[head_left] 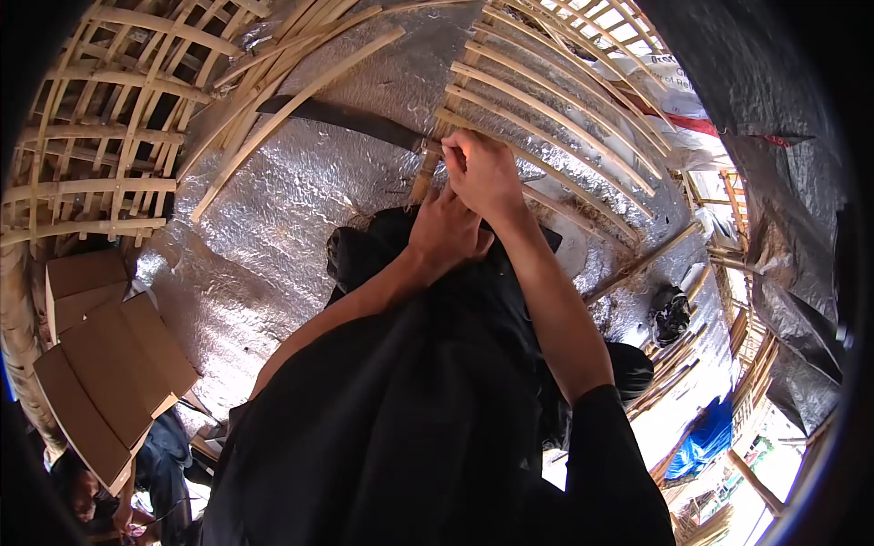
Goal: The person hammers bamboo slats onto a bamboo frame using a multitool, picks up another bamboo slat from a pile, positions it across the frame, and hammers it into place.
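Note:
My right hand [487,177] is closed, its fingertips pinched beside the near end of a bamboo slat frame [564,105]; what they hold is too small to tell. Just below it, my left hand [444,227] has its fingers curled together near the frame's lower crosspiece [423,176]; what they grip is hidden. A long dark blade [350,120] lies to the left, and its right end reaches close to my right fingertips. Its handle is not clearly visible.
Loose bamboo strips [300,105] lie at the upper left beside a woven bamboo lattice [109,127]. Cardboard boxes [118,373] stand at the left, with part of another person [167,464] below. Silvery sheeting [300,191] covers the floor. Blue plastic [706,441] lies lower right.

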Motion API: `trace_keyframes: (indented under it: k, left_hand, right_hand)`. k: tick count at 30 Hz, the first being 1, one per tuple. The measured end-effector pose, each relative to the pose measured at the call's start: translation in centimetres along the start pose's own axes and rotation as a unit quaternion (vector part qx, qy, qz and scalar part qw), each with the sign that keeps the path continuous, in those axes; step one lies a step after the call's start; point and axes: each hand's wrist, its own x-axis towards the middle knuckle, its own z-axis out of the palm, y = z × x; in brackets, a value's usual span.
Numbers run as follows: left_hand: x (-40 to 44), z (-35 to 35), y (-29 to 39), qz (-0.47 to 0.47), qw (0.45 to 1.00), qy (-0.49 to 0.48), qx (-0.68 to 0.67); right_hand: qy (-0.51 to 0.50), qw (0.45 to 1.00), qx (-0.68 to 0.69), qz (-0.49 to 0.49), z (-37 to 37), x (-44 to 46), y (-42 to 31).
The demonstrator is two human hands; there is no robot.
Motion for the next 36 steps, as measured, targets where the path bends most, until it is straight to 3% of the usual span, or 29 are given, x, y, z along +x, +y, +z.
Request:
trace_keyframes:
  k: [10,18,22,25,28,32,36]
  left_hand:
    - [0.0,-0.7,-0.3,-0.005,0.999,-0.01,-0.045]
    - [-0.7,-0.4,-2.1,0.093,0.995,0.019,0.013]
    - [-0.7,-1.2,-2.2,0.138,0.989,0.045,-0.005]
    - [-2.4,-4.6,-2.0,0.066,0.995,0.059,-0.051]
    - [-1.4,-5.0,-5.0,-0.053,0.976,0.209,-0.031]
    - [2.4,-5.9,-6.8,-0.021,0.954,0.287,-0.084]
    - [3.4,-4.4,-7.0,-0.056,0.954,0.276,-0.1]
  right_hand:
    - [0.005,0.993,-0.12,-0.02,1.0,-0.4,-0.9]
    - [0.004,0.989,-0.146,0.026,1.3,-0.7,-1.7]
    - [0.011,0.99,-0.141,0.003,1.4,-0.8,-1.5]
    - [0.023,0.993,-0.117,-0.012,1.7,-0.9,-1.3]
    - [0.024,0.994,-0.102,-0.009,1.7,-1.0,-1.7]
    - [0.024,0.996,-0.089,-0.004,1.4,-1.1,-2.1]
    - [0.066,0.996,-0.066,-0.004,1.2,-1.1,-1.7]
